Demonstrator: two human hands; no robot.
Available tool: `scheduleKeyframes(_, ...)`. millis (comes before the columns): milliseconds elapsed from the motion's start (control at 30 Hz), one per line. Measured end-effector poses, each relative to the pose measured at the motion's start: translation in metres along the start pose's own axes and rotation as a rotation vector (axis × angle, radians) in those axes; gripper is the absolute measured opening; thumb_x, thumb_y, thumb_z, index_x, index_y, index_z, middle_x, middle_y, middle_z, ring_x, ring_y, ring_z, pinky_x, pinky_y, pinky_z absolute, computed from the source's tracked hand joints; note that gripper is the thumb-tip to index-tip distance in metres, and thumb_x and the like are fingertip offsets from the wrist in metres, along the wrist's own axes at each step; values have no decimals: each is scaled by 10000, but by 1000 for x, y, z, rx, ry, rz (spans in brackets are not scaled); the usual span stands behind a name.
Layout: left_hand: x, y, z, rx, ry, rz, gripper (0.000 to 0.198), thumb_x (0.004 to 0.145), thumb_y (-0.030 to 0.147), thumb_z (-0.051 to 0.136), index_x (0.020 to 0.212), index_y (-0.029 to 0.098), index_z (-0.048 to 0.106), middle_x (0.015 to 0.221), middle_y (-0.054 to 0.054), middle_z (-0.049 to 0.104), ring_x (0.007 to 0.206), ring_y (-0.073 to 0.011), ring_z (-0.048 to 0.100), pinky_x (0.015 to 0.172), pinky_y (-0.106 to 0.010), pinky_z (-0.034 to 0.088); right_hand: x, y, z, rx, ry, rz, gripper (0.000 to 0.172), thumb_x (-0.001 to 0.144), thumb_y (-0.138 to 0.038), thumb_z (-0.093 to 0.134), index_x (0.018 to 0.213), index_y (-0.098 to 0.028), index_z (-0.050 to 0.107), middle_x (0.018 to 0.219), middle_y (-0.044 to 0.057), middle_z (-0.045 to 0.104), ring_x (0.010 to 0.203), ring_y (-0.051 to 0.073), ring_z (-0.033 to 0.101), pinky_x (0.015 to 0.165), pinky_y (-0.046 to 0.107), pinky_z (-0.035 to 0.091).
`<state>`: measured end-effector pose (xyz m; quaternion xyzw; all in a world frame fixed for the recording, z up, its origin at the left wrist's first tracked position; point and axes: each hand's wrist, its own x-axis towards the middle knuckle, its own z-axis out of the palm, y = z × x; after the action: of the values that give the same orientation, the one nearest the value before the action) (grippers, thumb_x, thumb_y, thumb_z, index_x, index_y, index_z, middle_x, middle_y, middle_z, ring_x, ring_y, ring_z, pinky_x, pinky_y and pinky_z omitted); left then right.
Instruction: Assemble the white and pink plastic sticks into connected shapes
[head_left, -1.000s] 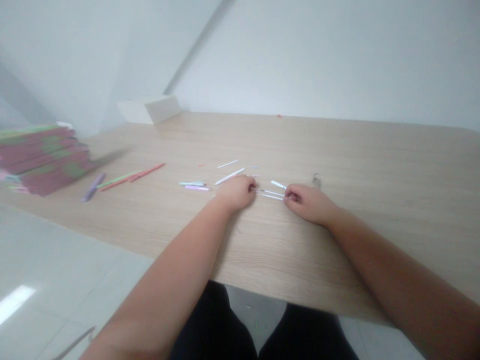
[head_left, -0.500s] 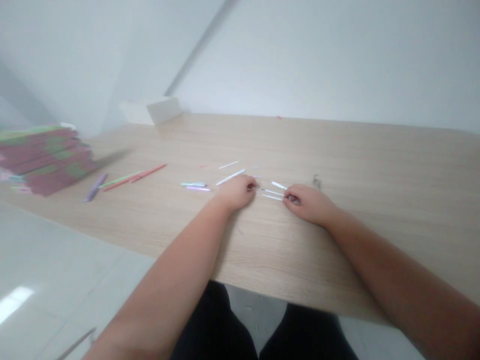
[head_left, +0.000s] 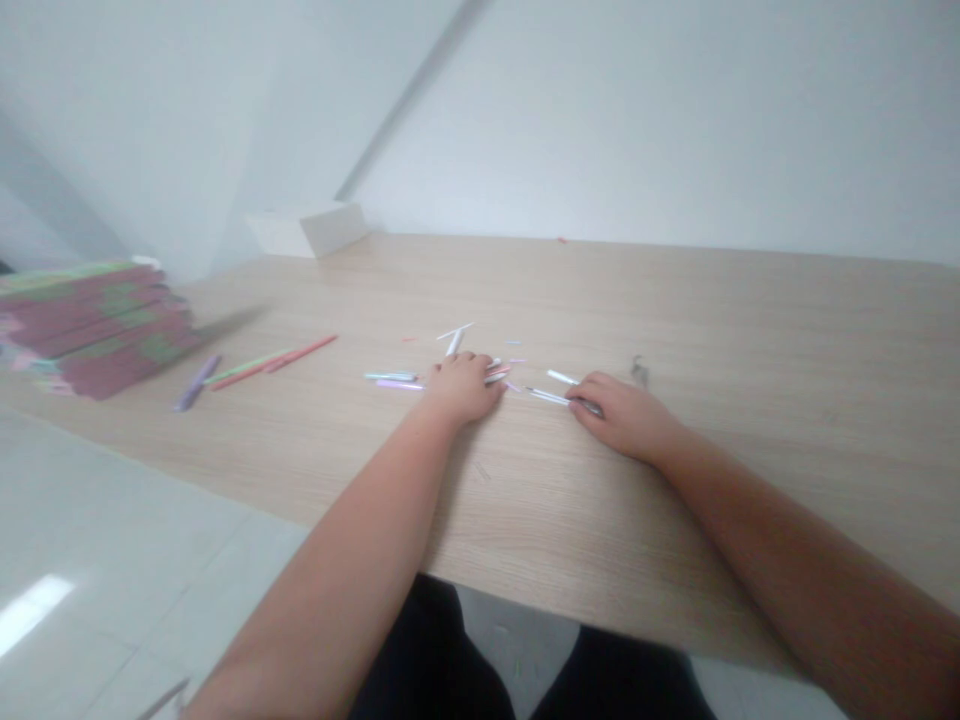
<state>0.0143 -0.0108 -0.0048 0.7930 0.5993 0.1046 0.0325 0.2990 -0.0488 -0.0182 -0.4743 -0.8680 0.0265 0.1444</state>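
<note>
My left hand (head_left: 463, 388) lies palm down on the table with its fingers spread over several small pen parts, some white and pinkish at its fingertips (head_left: 496, 374). A white pen barrel (head_left: 454, 343) sticks out beyond its knuckles. Left of the wrist lie a teal pen (head_left: 390, 376) and a purple pen (head_left: 397, 385). My right hand (head_left: 619, 412) is closed in a pinch on thin white pen refills (head_left: 547, 397) whose dark tips point left. A short white tube (head_left: 562, 377) lies against its fingers. Blur hides finer detail.
Red sticks (head_left: 300, 354), a green stick (head_left: 255, 366) and a purple marker-like stick (head_left: 198, 383) lie at the left. Beyond them stands a pile of maroon-and-green packs (head_left: 105, 325). A white box (head_left: 330, 230) sits by the wall. A small dark object (head_left: 639, 368) lies behind my right hand.
My left hand has gone from a pinch near the refills to lying spread over the pen parts. The white barrel beside it has turned. My right hand keeps its pinch.
</note>
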Motion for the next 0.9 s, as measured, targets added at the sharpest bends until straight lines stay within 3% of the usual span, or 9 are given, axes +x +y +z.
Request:
scheduleKeyframes(333,-2,2,3,-46,44,108,357,981,434,540,1277,290,678,1330,-96,693,1295,-317,596,1098,-488,477,2,-1,-1,36,4,-20,314,1039,-325,442,1090,-199,725,1096,135,697,1049,279,656,934,463,505)
scheduleKeyframes(467,8,6,-1,-80,181,46,393,1007,482,492,1286,282,684,1402,-97,660,1349,-309,559,1109,-493,467,1,-2,-1,31,3,-23,311,1047,-324,436,1089,-202,719,1102,126,694,1035,267,654,931,452,507)
scheduleKeyframes(533,24,2,-7,-77,260,-31,383,1029,386,435,1290,253,681,1407,-108,661,1337,-283,575,1128,-465,456,1,-2,0,25,1,-16,312,1051,-326,435,1091,-199,717,1105,123,693,1029,263,653,931,449,512)
scheduleKeyframes(600,46,-9,-16,-68,278,-120,423,1036,320,376,1360,241,636,1411,-114,660,1305,-268,605,1124,-439,466,0,-1,0,30,-1,-6,309,1054,-331,436,1093,-200,714,1112,121,693,1033,263,653,937,452,516)
scheduleKeyframes(667,69,-27,-26,8,194,-250,456,1029,293,357,1419,259,592,1469,-114,622,1335,-271,591,1104,-434,488,0,-2,0,41,-4,14,297,1055,-338,442,1085,-211,709,1114,115,695,1034,263,655,939,458,522)
scheduleKeyframes(833,116,-78,-41,58,38,-422,432,938,293,544,1325,142,661,1383,-241,652,1284,-367,625,1040,-497,527,2,-4,1,60,-13,65,267,1051,-340,456,1066,-232,700,1116,107,705,1022,267,668,920,468,537)
scheduleKeyframes(900,130,-89,-40,74,-40,-416,415,908,306,599,1266,122,698,1309,-247,694,1255,-368,640,1027,-489,537,3,-5,2,67,-13,73,262,1050,-344,458,1072,-233,695,1121,104,705,1004,261,672,905,464,542)
